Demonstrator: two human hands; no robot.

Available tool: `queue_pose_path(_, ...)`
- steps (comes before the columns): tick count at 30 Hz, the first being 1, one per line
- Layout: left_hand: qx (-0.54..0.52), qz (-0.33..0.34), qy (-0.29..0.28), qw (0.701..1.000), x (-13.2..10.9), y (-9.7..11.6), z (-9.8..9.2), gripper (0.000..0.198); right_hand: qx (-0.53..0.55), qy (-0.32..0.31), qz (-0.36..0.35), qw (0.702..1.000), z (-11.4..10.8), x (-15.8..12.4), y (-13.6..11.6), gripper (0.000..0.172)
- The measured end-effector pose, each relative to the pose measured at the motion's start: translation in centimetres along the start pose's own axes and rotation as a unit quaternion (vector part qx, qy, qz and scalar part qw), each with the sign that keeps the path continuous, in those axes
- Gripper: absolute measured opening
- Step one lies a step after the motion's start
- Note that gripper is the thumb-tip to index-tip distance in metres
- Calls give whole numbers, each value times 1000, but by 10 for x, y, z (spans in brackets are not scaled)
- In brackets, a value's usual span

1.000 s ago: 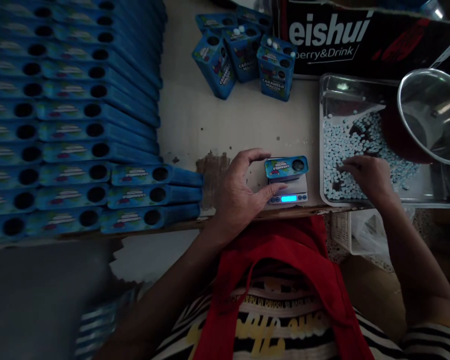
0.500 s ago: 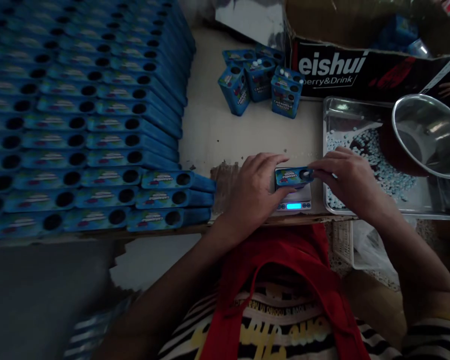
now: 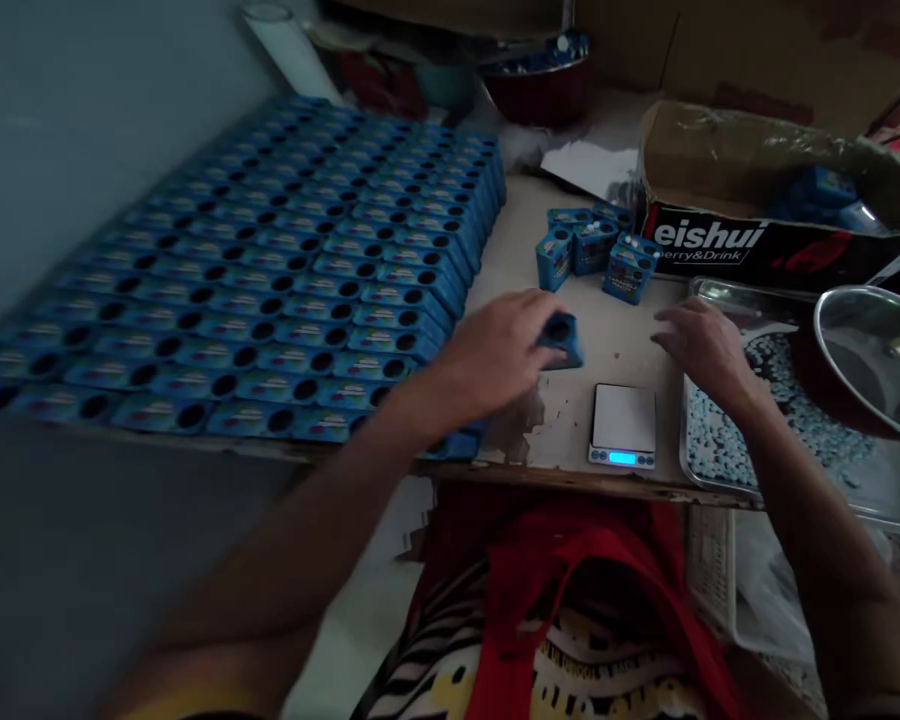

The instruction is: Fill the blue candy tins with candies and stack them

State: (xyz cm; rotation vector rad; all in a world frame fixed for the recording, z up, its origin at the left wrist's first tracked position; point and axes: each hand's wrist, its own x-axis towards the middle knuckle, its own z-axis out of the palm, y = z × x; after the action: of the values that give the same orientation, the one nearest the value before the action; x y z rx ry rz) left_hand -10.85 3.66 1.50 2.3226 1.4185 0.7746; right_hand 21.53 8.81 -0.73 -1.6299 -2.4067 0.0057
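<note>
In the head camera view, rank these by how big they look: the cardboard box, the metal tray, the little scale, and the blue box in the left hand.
1. Cardboard box and metal tray: similar, both cut off, unranked
2. Scale
3. Blue box in the left hand, partly covered

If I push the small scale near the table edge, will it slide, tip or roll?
The scale is flat and low, so it probably slides and does not tip or roll. Its platform is bare, so it is likely light and moves easily. It lies close to the table edge, so a push toward the person may drop it.
</note>
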Motion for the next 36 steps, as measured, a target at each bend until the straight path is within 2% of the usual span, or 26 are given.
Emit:
queue_pose_path(3,-29,-63,-41,997,-2,-59,-36,39,34,-5,-31,999,13,68,-45,41)
queue_pose_path(5,-40,-81,-73,993,-6,-86,-46,48,18,-15,-42,999,22,113,-73,49)
queue_pose_path(7,-42,-71,-106,991,-13,-100,-47,53,-18,-38,-41,998,31,148,-92,49)
queue_pose_path(10,-41,-34,-160,986,-25,-108,-42,52,-62,-71,-35,995,43,180,-106,40)
queue_pose_path(12,-29,-9,-177,984,-33,-112,-39,49,-78,-75,-23,994,48,188,-107,33)
queue_pose_path(15,-3,23,-174,985,-43,-115,-37,46,-93,-73,-4,993,47,190,-107,18)
queue_pose_path(19,22,43,-158,986,-58,-108,-33,55,-92,-87,16,992,43,196,-111,19)
queue_pose_path(22,68,37,-114,990,-76,-96,-18,70,-99,-106,0,989,37,203,-115,34)
queue_pose_path(23,82,32,-93,992,-83,-92,-11,73,-101,-115,-7,988,34,202,-116,34)
queue_pose_path(25,100,20,-55,993,-94,-87,3,71,-99,-131,-17,986,25,191,-117,30)
queue_pose_path(28,107,13,-36,994,-104,-86,19,70,-89,-138,-9,986,4,150,-117,21)
queue_pose_path(31,92,20,-36,995,-106,-91,22,71,-98,-126,8,987,-22,83,-108,18)
queue_pose_path(34,78,13,-20,997,-106,-92,15,66,-114,-152,20,982,-44,10,-95,20)
queue_pose_path(36,78,13,-1,997,-107,-84,8,64,-113,-179,32,977,-49,-33,-92,19)
